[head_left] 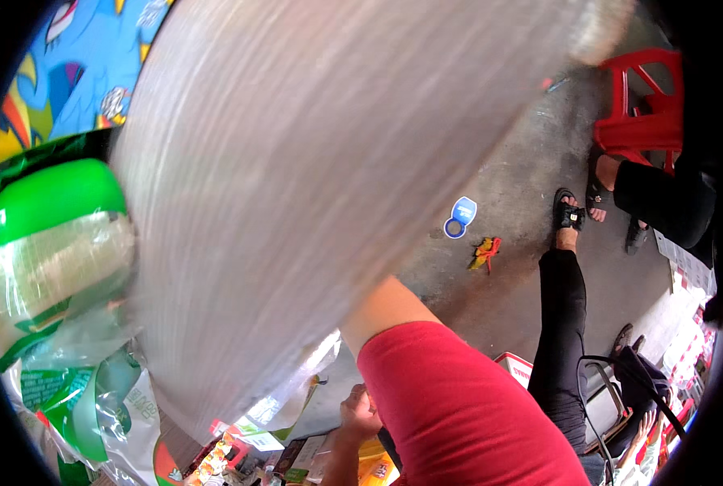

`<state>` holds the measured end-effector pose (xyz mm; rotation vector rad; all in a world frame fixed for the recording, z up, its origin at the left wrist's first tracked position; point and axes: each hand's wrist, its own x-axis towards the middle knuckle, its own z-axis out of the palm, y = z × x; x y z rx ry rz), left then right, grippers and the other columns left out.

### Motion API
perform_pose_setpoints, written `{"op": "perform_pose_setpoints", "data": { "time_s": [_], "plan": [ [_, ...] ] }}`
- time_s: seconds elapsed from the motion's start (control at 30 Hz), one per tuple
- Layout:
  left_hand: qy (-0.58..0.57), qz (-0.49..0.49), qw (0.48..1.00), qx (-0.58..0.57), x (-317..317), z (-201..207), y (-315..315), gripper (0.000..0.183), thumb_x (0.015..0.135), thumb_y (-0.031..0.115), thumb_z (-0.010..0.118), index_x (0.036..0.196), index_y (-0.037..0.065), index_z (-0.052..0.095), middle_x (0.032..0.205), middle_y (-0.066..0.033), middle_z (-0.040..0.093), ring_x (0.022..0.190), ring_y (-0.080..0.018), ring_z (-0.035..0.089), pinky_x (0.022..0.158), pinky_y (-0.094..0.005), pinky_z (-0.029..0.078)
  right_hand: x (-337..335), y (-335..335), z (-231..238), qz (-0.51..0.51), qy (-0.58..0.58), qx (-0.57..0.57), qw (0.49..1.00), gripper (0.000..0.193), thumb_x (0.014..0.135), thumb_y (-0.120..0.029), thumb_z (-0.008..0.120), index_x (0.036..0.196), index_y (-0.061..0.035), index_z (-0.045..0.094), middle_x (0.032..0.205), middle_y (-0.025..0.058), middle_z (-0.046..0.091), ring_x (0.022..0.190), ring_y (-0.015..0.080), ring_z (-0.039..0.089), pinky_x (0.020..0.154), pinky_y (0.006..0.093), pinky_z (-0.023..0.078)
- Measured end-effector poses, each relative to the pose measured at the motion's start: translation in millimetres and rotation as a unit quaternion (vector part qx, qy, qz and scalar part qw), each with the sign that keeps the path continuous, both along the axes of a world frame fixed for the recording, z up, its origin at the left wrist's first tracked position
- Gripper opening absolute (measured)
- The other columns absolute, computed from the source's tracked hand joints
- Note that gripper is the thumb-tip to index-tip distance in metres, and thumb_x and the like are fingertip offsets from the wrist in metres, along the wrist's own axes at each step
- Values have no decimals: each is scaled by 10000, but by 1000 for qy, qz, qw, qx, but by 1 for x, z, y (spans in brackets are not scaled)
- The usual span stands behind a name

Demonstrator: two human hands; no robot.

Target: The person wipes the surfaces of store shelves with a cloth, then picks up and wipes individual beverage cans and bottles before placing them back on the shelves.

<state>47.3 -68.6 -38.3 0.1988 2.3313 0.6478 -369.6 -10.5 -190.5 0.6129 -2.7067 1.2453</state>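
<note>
A large grey-brown, panel-like thing [313,162], streaked by motion blur, fills the middle close to me; its kind cannot be made out. My right arm in a red sleeve [459,405] reaches up from the lower edge, and its bare forearm passes behind this thing. That hides my right hand, so its grip does not show. Beside the sleeve is a smaller bare hand [361,413] with bent fingers, partly covered by the sleeve; whose it is cannot be told. No hand is plainly recognisable as my left.
Green-and-clear plastic packages [58,243] stand at the left, below a blue cartoon-printed surface [86,65]. Packaged goods [216,458] lie at the bottom. Across the grey floor [507,275] are a blue label-like piece [460,217], a person's sandalled foot [569,212] and a red plastic stool [641,105].
</note>
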Motion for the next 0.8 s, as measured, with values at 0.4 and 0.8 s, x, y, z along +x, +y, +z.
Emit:
{"op": "perform_pose_setpoints", "data": {
  "time_s": [0.4, 0.8],
  "plan": [
    [-3, 50, 999, 16, 30, 1, -13, 393, 650, 141, 682, 966, -23, 515, 813, -182, 575, 665, -385, 593, 572, -444, 501, 123, 44, 44, -2, 50, -51, 997, 186, 741, -111, 530, 848, -66, 675, 838, 122, 654, 854, 258, 594, 694, 345, 494],
    [-13, 59, 995, 77, 33, 11, 5, 423, 647, 135, 691, 993, -38, 520, 832, -185, 582, 669, -372, 602, 574, -437, 505, 130, 41, 57, 6, -260, -28, 965, 210, 741, -152, 558, 899, -79, 675, 941, 126, 658, 933, 283, 623, 784, 374, 510]
  ]
}}
